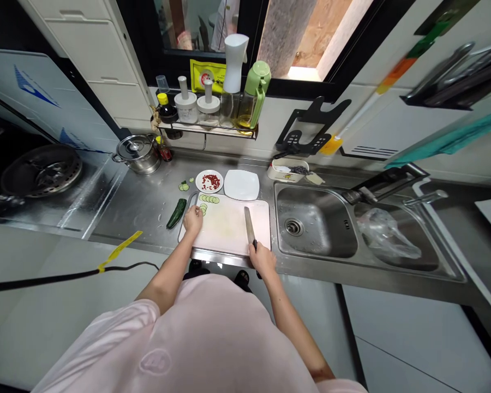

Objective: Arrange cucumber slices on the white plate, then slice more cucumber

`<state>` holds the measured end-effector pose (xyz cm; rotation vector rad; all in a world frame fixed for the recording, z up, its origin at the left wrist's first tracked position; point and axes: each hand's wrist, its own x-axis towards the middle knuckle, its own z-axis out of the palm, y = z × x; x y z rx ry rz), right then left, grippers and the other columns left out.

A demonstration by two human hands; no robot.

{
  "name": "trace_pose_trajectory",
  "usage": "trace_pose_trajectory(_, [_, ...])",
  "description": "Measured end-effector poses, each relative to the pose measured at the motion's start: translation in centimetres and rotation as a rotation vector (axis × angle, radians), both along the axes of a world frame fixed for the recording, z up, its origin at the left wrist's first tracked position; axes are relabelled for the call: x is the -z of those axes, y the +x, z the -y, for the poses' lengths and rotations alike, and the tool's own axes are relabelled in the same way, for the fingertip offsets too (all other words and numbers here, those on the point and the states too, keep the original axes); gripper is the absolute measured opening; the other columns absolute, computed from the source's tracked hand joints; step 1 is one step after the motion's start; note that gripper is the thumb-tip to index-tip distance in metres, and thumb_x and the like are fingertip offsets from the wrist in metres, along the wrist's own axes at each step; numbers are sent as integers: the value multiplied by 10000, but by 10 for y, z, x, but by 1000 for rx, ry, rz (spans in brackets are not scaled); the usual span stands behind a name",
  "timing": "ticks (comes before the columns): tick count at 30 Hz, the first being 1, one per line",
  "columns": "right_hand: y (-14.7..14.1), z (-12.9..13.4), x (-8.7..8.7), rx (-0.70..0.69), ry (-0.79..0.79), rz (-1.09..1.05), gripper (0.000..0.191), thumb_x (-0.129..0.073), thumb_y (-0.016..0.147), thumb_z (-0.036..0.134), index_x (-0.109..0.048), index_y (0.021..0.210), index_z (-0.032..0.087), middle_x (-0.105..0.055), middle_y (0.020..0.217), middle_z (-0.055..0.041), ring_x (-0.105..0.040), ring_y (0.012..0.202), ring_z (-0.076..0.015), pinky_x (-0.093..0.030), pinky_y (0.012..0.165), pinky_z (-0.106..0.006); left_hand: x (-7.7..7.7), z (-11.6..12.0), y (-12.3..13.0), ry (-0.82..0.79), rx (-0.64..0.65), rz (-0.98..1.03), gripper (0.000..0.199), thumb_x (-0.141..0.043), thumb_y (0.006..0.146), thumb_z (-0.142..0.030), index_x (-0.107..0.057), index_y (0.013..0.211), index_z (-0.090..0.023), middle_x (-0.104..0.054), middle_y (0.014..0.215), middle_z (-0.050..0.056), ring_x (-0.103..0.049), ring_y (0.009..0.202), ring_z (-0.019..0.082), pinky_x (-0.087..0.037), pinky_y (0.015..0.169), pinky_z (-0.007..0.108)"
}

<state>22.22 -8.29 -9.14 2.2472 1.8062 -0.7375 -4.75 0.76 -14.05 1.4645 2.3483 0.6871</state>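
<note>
My right hand point(263, 258) grips the black handle of a kitchen knife point(249, 222), its blade lying over the right part of a pale pink cutting board point(229, 234) and pointing away from me. At the board's left side, my left hand point(193, 220) has its fingers curled together at a few cucumber slices point(203, 209), which the fingertips partly hide. Behind them lies a row of overlapping cucumber slices point(209, 199). A piece of dark green cucumber point(177, 213) rests on the counter left of the board.
Behind the board stand a plate of chopped red pieces point(204, 176) and a white plate point(241, 184). More slices point(184, 186) lie on the steel counter. A lidded pot point(137, 154) is at left, a sink point(316, 229) at right. Bottles and jars line a shelf point(213, 130).
</note>
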Motion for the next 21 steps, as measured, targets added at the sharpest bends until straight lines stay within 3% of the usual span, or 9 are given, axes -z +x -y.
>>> trace_pose_trajectory(5, [-2,0,-3,-7,-20,3,472,-252,944,449,-598,1100,169,-670,1012,-147,-625,977,-255,-422,809,-336,-7,3,6,19,-12,-10,293,-475,866,-316,-626,1091,-204,-617,938,65,-567,835,174,-394,724,260])
trace_pose_trajectory(9, [-2,0,-4,-25,-5,2,463,-264,946,450,-600,1097,169,-674,1000,-145,-629,969,-256,-424,808,-340,-14,-3,16,32,78,-22,292,-447,883,-316,-619,1097,-216,-612,1020,87,-574,893,201,-413,755,281])
trace_pose_trajectory(16, [-3,-2,-6,-21,-11,23,448,-278,945,447,-601,1094,175,-676,1005,-132,-630,971,-246,-424,806,-321,-19,-40,35,-43,260,-92,342,-479,866,-278,-580,1188,-223,-582,1131,104,-520,1056,242,-395,897,327])
trace_pose_trajectory(21, [-5,-2,-8,-14,-32,14,465,-258,950,446,-599,1109,172,-670,1021,-138,-622,983,-241,-416,820,-323,-16,-61,41,-147,323,-173,379,-487,858,-281,-567,1226,-234,-556,1155,124,-499,1079,271,-391,886,361])
